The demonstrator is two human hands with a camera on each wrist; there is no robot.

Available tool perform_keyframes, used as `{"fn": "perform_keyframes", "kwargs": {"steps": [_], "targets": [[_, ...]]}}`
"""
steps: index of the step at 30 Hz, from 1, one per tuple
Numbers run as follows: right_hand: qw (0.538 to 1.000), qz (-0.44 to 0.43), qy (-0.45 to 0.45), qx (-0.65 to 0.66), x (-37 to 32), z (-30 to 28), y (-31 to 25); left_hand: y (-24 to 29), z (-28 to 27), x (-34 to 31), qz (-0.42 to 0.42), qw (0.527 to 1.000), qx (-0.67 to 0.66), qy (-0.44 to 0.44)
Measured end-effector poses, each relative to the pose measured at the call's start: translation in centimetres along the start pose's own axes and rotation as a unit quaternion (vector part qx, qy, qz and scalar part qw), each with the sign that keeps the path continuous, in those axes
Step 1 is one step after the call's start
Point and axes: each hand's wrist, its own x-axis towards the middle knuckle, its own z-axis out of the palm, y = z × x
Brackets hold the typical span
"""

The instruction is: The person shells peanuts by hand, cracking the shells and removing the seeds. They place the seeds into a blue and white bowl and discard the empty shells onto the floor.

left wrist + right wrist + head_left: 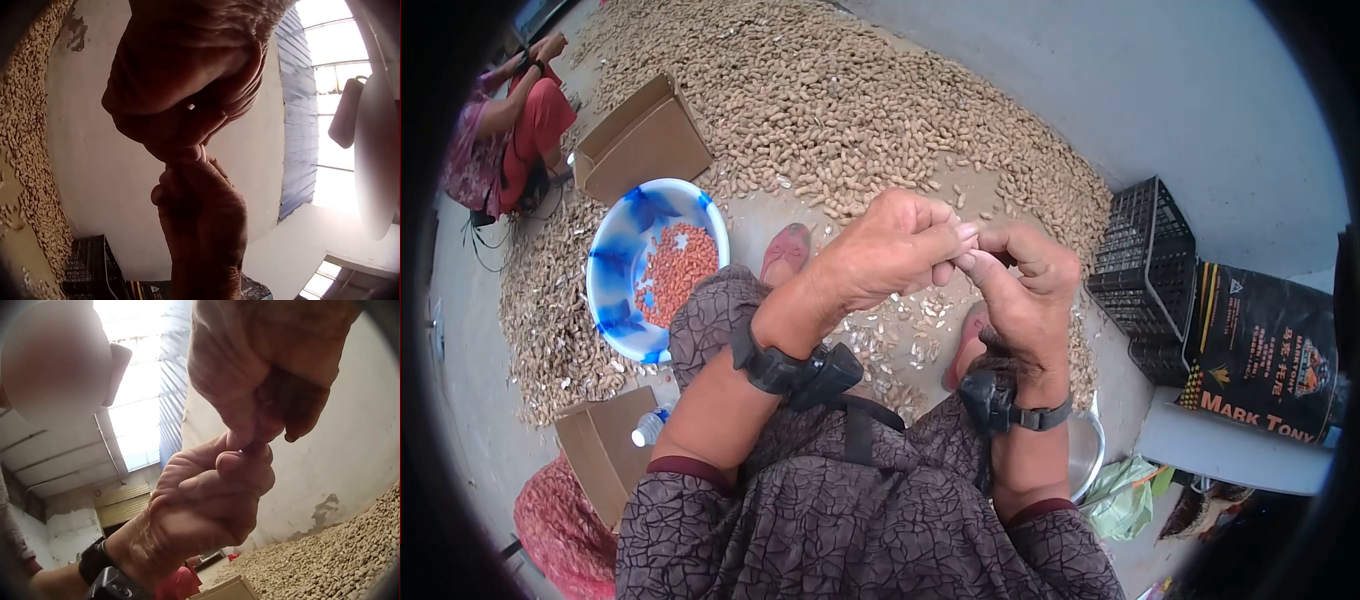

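In the head view my left hand (890, 255) and right hand (1032, 290) meet in front of me, above the floor between my feet. Thumb and forefinger of each pinch at one spot, over a peanut that the fingertips mostly hide. Seen from the left wrist, the left hand (187, 87) curls overhead and its fingertips touch those of the right hand (203, 219). The right wrist view has both sets of fingertips pressed together too. Broken peanut shells (880, 350) litter the floor below. A blue and white basin (612, 255) holds shelled reddish peanuts (678, 268) at my left.
Unshelled peanuts (820, 100) spread widely ahead. Cardboard boxes (645, 145) and a bottle (650, 428) stand left, near a red mesh sack (565, 525). Black crates (1140, 265), a printed black box (1260, 350) and a metal bowl (1086, 450) are right. Another person (515, 130) sits far left.
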Motion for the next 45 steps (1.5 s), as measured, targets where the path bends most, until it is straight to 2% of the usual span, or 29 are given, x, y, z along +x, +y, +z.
{"fn": "perform_keyframes", "kwargs": {"steps": [3, 5, 9, 10, 12, 14, 18, 21, 25, 27, 30, 33, 35, 38, 42, 45], "targets": [[1.000, -0.009, -0.003, -0.025, 0.0, 0.0, -0.1, -0.4, 0.4, 0.2, -0.010, 1.000, 0.000, 0.001], [1.000, 0.005, 0.004, -0.008, 0.0, 0.2, -0.4, -0.9, 0.7, 0.3, 0.006, 0.996, 0.074, 0.056], [1.000, 0.019, 0.020, 0.009, 0.0, 0.5, -0.4, -1.4, 1.0, 0.4, 0.046, 0.985, 0.140, 0.085], [1.000, 0.019, 0.020, 0.010, 0.1, 0.6, -0.4, -1.4, 0.9, 0.4, 0.038, 0.990, 0.104, 0.084], [0.994, 0.101, 0.014, 0.027, 0.1, 0.7, -0.4, -1.5, 0.8, 0.4, 0.030, 0.994, 0.069, 0.081], [0.996, 0.091, 0.024, 0.011, 0.1, 1.0, -0.1, -1.8, 0.6, 0.6, 0.014, 0.995, -0.046, 0.087], [0.996, 0.066, 0.049, -0.026, 0.1, 1.4, 0.2, -1.8, 0.1, 0.7, 0.012, 0.993, -0.071, 0.098], [0.997, 0.054, 0.061, -0.003, 0.0, 1.4, 0.2, -1.8, 0.3, 0.6, 0.040, 0.992, -0.085, 0.082], [0.995, 0.037, 0.085, 0.033, 0.1, 1.4, -0.5, -1.7, 0.0, 0.3, 0.070, 0.991, -0.111, 0.014], [0.990, 0.068, 0.021, 0.123, 0.1, 1.2, -0.9, -2.1, -0.2, 0.4, 0.072, 0.988, -0.135, -0.010], [0.992, 0.083, -0.007, 0.099, 0.1, 0.6, -0.6, -2.5, -0.2, 0.5, 0.067, 0.985, -0.160, -0.017], [0.996, 0.064, 0.003, 0.064, 0.0, 0.9, -0.6, -2.2, -0.2, 0.0, 0.035, 0.985, -0.165, -0.033], [0.993, 0.077, -0.002, 0.088, -0.1, 0.9, -1.3, -2.0, -0.4, -0.1, 0.060, 0.982, -0.172, -0.054], [0.991, 0.080, -0.026, 0.109, -0.4, 1.0, -0.8, -1.6, -0.8, -0.3, 0.034, 0.984, -0.168, -0.047], [0.980, 0.091, -0.072, 0.163, -0.5, 0.6, -0.2, -1.1, -1.0, -0.8, 0.018, 0.989, -0.135, -0.052], [0.949, 0.152, -0.147, 0.235, -0.2, 0.5, -0.8, -1.2, -1.5, -1.3, 0.016, 0.990, -0.123, -0.069]]}}
